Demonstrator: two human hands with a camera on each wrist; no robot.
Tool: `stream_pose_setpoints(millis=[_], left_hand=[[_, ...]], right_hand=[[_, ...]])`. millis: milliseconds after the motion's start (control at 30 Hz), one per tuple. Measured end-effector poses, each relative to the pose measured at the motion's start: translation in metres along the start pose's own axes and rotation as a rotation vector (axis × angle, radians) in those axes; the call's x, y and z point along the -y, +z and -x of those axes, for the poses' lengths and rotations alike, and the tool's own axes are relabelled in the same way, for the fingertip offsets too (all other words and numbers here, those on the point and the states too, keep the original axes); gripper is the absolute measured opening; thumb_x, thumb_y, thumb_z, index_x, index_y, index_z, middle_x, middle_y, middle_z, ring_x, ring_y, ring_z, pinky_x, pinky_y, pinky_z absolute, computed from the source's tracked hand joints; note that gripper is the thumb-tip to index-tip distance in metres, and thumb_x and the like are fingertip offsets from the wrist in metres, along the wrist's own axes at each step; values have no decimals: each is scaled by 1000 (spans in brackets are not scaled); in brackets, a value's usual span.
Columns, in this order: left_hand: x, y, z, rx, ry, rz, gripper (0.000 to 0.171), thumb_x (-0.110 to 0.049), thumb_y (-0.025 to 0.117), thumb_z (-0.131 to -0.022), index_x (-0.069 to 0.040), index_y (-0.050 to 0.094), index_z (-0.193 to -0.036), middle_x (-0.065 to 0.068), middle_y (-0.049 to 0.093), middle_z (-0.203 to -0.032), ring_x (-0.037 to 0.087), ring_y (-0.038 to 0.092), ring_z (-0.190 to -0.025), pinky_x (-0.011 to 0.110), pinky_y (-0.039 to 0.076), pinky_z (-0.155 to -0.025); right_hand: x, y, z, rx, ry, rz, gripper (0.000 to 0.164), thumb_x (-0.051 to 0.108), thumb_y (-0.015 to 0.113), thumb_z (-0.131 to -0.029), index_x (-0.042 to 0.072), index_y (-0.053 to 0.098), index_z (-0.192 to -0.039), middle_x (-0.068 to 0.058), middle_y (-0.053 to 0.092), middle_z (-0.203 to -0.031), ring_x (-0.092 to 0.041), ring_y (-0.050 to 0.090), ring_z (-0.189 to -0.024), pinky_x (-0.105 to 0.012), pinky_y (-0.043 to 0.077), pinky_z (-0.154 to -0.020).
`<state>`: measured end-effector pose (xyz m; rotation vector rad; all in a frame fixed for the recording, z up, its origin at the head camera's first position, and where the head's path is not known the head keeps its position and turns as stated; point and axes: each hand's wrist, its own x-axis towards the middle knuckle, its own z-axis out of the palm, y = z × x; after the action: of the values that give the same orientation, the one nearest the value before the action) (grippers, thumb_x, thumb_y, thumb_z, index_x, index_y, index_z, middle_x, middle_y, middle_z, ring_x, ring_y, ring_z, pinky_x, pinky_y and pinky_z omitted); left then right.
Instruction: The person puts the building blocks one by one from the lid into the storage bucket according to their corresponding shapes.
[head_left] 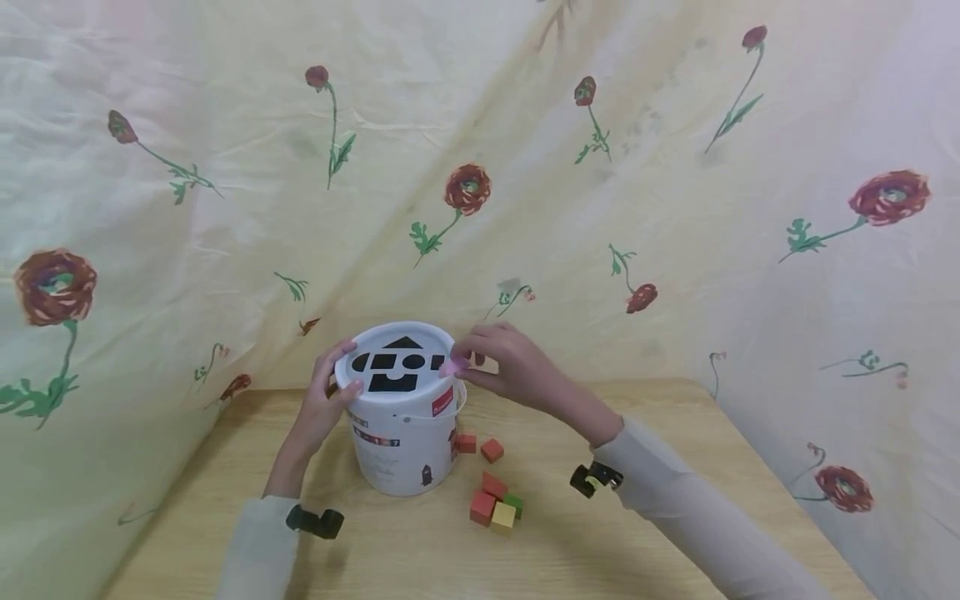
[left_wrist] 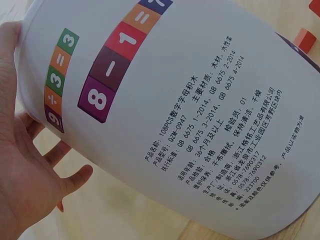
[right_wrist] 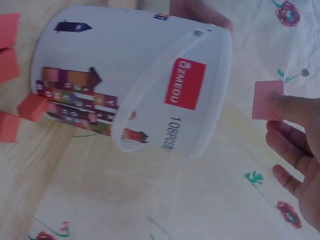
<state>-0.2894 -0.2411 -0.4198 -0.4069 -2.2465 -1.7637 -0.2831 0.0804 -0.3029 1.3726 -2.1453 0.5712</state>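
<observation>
A white plastic bucket (head_left: pixel 401 454) stands on the table; its white lid (head_left: pixel 365 337) has several cut-out shapes, among them a triangle, a circle and squares. My left hand (head_left: pixel 325 406) grips the bucket at the lid's left edge, thumb on the near side and fingers farther back. My right hand (head_left: pixel 510 367) pinches a pink square block (right_wrist: pixel 261 100) between thumb and fingers. In the head view, that block is at the lid's right edge, near a square hole (head_left: pixel 437 362); whether it touches the lid I cannot tell.
Loose wooden blocks lie right of the bucket: several red ones (head_left: pixel 482 507), a yellow one (head_left: pixel 502 518) and a green one (head_left: pixel 514 503). The bucket's white handle (right_wrist: pixel 125 120) hangs down its side. A flowered cloth (head_left: pixel 525 250) rises behind the wooden table (head_left: pixel 600 533).
</observation>
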Motion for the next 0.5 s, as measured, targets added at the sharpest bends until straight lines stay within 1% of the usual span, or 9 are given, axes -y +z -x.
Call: stream_pose_setpoints(millis=[133,300,500], left_hand=[[1,0,-1,3,18,8,66,-26,59,-97,-21,34,-157,7,18,-165,33,23,-145,68,24,-117],[3,0,-1,2,43,30,66,-20,59,-96,-18,35,-157,7,19,-165,32,24,-144,66,24,-116],[4,0,-1,-1,42,19,65,-23,59,-97,-20,34,-157,6,20,-164,32,24,-144,67,25,-116]], right_hand=[[0,1,-17,16,-6,16,23,9,84,-83,9,74,-103,0,74,-95,-15,65,-85,-33,52,-84],[2,3,-38,64,-3,50,20,11,80,-86,10,72,-105,-1,73,-94,-17,64,-84,-36,51,-88],[4,7,-61,142,18,85,18,11,77,-89,11,71,-106,0,71,-92,-17,63,-84,-37,50,-91]])
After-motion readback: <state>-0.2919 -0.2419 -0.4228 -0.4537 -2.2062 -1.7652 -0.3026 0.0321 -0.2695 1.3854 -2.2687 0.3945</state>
